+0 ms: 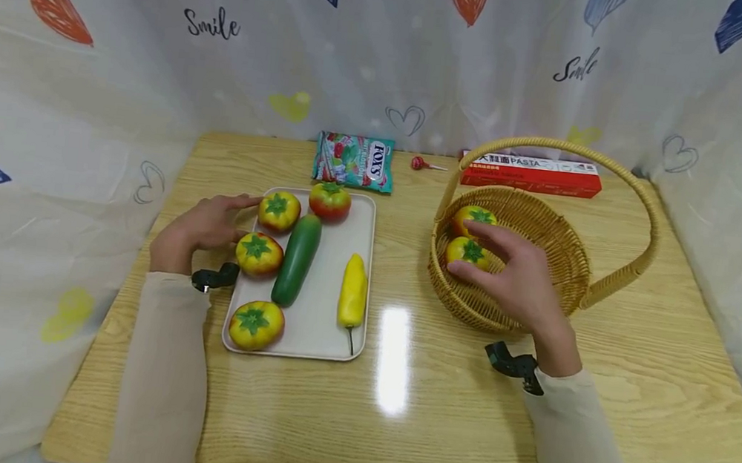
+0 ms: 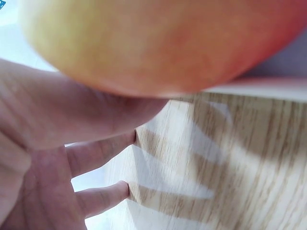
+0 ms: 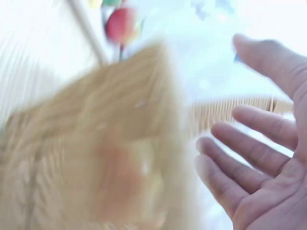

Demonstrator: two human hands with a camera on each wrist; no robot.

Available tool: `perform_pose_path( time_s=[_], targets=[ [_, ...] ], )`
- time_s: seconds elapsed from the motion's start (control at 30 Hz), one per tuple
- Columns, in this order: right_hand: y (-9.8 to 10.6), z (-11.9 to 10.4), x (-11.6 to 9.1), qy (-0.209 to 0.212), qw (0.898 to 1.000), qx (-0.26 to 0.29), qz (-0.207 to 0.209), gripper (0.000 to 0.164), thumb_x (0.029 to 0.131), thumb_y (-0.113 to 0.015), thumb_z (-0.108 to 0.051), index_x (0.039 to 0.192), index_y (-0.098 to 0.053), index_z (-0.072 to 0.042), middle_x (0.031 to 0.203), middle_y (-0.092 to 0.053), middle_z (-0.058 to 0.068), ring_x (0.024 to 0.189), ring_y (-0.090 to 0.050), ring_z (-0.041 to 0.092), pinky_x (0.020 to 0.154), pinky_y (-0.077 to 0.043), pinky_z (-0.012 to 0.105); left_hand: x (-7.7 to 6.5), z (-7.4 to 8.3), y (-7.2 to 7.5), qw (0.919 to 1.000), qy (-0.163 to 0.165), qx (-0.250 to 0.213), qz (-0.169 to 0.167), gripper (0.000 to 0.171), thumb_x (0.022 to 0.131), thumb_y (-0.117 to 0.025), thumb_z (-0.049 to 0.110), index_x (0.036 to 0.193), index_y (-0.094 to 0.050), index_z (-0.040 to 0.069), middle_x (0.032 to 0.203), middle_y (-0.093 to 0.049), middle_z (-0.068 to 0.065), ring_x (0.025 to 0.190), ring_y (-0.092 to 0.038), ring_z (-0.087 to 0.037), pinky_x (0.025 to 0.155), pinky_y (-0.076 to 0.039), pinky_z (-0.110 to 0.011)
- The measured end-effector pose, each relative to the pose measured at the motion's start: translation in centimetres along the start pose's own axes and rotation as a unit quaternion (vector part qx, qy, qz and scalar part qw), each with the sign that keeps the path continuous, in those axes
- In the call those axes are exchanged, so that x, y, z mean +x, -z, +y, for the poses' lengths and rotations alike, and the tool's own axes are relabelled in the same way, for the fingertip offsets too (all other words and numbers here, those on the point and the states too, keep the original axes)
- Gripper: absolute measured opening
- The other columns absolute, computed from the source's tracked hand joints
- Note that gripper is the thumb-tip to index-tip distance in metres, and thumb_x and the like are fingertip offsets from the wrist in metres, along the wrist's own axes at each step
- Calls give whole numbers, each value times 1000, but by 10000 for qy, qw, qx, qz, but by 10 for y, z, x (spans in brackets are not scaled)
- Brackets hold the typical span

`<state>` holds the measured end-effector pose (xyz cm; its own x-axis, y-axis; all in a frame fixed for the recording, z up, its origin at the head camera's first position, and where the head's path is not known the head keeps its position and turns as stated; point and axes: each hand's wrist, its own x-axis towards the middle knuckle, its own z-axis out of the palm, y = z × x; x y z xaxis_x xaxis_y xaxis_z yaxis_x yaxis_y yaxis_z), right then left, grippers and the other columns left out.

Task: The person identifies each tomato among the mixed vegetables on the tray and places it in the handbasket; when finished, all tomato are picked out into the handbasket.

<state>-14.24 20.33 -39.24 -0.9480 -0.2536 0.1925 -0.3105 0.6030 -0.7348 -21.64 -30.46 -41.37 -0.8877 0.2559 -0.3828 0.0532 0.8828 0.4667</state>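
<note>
My left hand (image 1: 202,229) is at the left edge of a white tray (image 1: 321,335), with the index finger at one red-yellow tomato (image 1: 279,211) and the thumb beside another tomato (image 1: 259,254). In the left wrist view, the thumb (image 2: 110,115) lies against the underside of a tomato (image 2: 158,43), while other fingers stretch down to the table. Over a wicker basket (image 1: 561,242), my right hand (image 1: 518,272) spreads its fingers above two tomatoes (image 1: 468,253) inside. The right wrist view shows nothing within the right hand (image 3: 261,182); the basket there is blurred.
A dark green cucumber (image 1: 298,260), a yellow pepper (image 1: 353,293), a redder tomato (image 1: 330,203) and a yellow tomato (image 1: 257,325) share the tray. Behind are a candy packet (image 1: 354,161), a lollipop (image 1: 417,163) and a red pasta box (image 1: 530,178). The basket's tall handle (image 1: 649,213) arches up.
</note>
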Motion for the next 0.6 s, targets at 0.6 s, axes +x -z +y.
perform_pose_path(
  time_s=[0.6],
  targets=[
    [-100, -78, 83, 157, 9542, 2955, -442, 54, 101, -82, -25, 150, -68, -9, 149, -72, 9, 140, -68, 30, 118, -55, 43, -1, 0, 2, 9999, 19, -108, 0, 76, 104, -72, 20, 172, -38, 17, 176, -34, -27, 161, -26, -59, 128, -25, -77]
  ],
)
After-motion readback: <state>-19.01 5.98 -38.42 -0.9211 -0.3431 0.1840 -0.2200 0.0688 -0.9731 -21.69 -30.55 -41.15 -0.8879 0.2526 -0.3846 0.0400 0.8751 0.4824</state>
